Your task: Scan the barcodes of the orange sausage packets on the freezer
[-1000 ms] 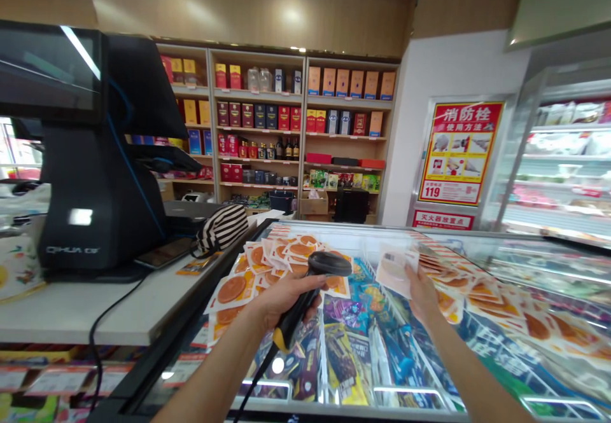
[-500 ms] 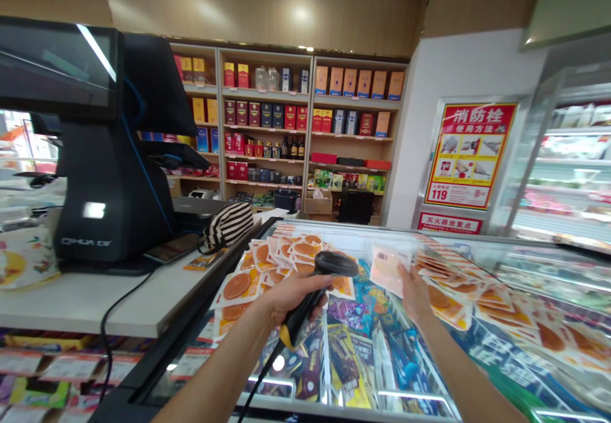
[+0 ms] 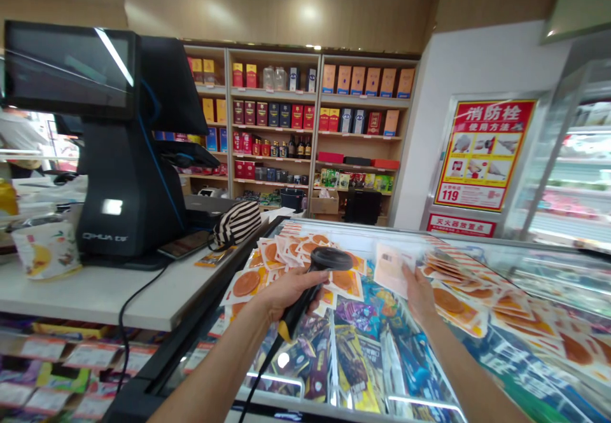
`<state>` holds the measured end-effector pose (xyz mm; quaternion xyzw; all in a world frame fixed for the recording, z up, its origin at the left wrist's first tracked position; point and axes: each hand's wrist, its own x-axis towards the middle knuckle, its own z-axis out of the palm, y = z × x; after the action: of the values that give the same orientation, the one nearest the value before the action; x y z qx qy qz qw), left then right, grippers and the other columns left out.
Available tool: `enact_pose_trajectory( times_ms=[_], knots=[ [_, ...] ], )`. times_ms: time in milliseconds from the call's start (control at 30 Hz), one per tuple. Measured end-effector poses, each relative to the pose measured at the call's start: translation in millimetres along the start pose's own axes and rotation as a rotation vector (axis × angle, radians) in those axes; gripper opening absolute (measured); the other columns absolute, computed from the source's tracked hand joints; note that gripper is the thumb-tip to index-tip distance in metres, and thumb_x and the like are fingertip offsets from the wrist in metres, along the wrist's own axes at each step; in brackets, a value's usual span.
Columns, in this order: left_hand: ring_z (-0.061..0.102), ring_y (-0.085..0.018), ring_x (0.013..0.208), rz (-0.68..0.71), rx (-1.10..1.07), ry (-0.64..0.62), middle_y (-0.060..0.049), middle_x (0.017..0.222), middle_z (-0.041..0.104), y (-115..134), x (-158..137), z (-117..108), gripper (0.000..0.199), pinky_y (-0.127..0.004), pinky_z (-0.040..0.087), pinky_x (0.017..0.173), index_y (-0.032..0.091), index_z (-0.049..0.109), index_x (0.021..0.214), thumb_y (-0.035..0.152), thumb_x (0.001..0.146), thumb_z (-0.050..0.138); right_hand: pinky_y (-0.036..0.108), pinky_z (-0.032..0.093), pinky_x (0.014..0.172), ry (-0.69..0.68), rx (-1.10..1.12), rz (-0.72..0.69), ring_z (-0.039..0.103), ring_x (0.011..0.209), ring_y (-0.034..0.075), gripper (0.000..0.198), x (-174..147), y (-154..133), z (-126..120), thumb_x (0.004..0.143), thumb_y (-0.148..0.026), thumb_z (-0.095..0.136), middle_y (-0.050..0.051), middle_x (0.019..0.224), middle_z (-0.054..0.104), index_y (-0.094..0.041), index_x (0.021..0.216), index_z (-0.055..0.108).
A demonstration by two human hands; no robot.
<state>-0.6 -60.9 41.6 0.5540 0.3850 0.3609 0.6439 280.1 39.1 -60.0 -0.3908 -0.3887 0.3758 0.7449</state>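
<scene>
My left hand (image 3: 291, 291) is closed round the handle of a black barcode scanner (image 3: 329, 259), whose cable runs down toward me. In my right hand (image 3: 421, 292) is a flat white food packet (image 3: 390, 270), its pale labelled side with a barcode facing me. A small gap separates the scanner's head from this packet. Beneath both hands lies the glass top of a chest freezer (image 3: 315, 404). Packets with round orange-brown patties (image 3: 248, 282) lie spread on the glass at the left. More such packets (image 3: 449, 302) are stacked and fanned out at the right.
To the left, a black checkout terminal (image 3: 128, 156) stands on a white counter (image 3: 157, 302), with a phone (image 3: 186, 245) and striped pouch (image 3: 236, 224). Shelves of boxes (image 3: 272, 114) line the back wall. A red fire-hydrant poster (image 3: 484, 156) hangs at the right.
The view has swung slightly left, so the surroundings sit farther right. My hands keep hold of the scanner and the packet, with the packet still held out beside the scanner.
</scene>
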Motion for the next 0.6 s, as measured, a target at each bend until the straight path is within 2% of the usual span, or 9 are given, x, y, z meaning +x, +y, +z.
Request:
enact_pose_trajectory(
  times_ms=[300, 467, 600],
  knots=[
    [0.042, -0.006, 0.037, 0.029, 0.041, 0.004, 0.003, 0.051, 0.050, -1.3, -5.5, -6.0, 0.028, -0.019, 0.036, 0.038, 0.014, 0.049, 0.065, 0.042, 0.063, 0.055, 0.026, 0.047, 0.064, 0.009, -0.027, 0.000, 0.058, 0.069, 0.015, 0.036, -1.1, 1.4, 6.4, 0.057, -0.041, 0.061, -0.002, 0.078, 0.063, -0.020, 0.087, 0.057],
    [0.042, -0.005, 0.037, 0.005, 0.030, 0.063, 0.003, 0.049, 0.049, -4.2, -7.3, -14.1, 0.028, -0.018, 0.035, 0.040, 0.014, 0.047, 0.061, 0.041, 0.064, 0.055, 0.024, 0.046, 0.063, 0.036, -0.055, -0.018, 0.058, 0.068, 0.014, 0.037, -3.6, 0.6, 12.0, 0.056, -0.041, 0.061, -0.001, 0.076, 0.064, -0.018, 0.085, 0.058],
    [0.043, -0.006, 0.039, 0.031, 0.027, 0.038, 0.003, 0.051, 0.049, -5.8, -8.9, -18.8, 0.028, -0.018, 0.034, 0.040, 0.014, 0.049, 0.067, 0.042, 0.064, 0.055, 0.026, 0.046, 0.064, 0.026, -0.080, -0.012, 0.057, 0.068, 0.015, 0.039, -1.0, 5.0, 13.3, 0.057, -0.043, 0.060, -0.001, 0.076, 0.063, -0.019, 0.087, 0.057]
  ],
)
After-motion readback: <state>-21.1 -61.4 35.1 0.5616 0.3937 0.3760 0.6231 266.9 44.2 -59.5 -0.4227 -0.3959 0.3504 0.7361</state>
